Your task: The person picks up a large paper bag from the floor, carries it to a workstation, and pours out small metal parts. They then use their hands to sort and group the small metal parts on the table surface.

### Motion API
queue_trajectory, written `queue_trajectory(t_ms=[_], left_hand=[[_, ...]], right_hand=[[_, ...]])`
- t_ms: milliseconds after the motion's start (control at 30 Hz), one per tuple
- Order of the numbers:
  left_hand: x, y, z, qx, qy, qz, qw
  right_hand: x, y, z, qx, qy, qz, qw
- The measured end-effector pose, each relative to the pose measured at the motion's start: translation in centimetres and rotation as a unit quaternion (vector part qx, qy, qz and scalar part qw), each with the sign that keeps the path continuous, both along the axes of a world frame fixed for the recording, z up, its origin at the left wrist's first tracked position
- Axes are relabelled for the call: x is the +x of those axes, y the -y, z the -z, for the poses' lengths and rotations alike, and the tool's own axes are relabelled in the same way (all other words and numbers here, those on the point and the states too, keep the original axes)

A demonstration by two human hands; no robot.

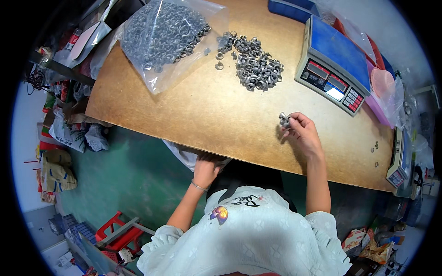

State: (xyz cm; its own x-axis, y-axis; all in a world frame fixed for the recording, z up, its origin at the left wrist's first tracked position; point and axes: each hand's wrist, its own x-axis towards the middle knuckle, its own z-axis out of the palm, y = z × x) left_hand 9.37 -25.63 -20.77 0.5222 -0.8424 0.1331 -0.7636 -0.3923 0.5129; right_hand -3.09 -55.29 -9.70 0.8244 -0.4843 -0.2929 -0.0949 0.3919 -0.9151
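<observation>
Over the table [193, 110], my right hand [303, 132] pinches a small bunch of grey metal rings [284, 120] between thumb and fingers. Below the table's front edge is my left hand [207, 168], at the mouth of a white bag [183, 154]; its fingers are hidden. A loose pile of similar rings [260, 69] lies toward the far middle, with a few strays at its left side. Farther left, a clear plastic bag [163, 76] lies on its side, full of more rings, its mouth toward the pile.
A digital scale [331, 69] with a blue top stands at the far right, near a blue tray [294, 8]. A second scale [399, 161] sits at the right edge. Small bits lie beside it. On the floor at left are bags [69, 131] and a red stool [117, 232].
</observation>
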Motion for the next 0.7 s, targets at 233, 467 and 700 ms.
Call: queue_trajectory(t_ms=[233, 467, 700], left_hand=[[0.3, -1.4, 0.7, 0.084, 0.017, 0.04, 0.996], [-0.1, -1.0, -0.1, 0.029, -0.004, -0.018, 0.999], [0.6, -0.1, 0.0, -0.066, -0.002, -0.035, 0.997]], right_hand=[[2.1, -5.6, 0.1, -0.09, 0.001, 0.001, 0.996], [2.4, -2.5, 0.2, -0.549, -0.159, 0.067, 0.818], [9.3, 1.8, 0.2, -0.688, -0.011, 0.067, 0.723]])
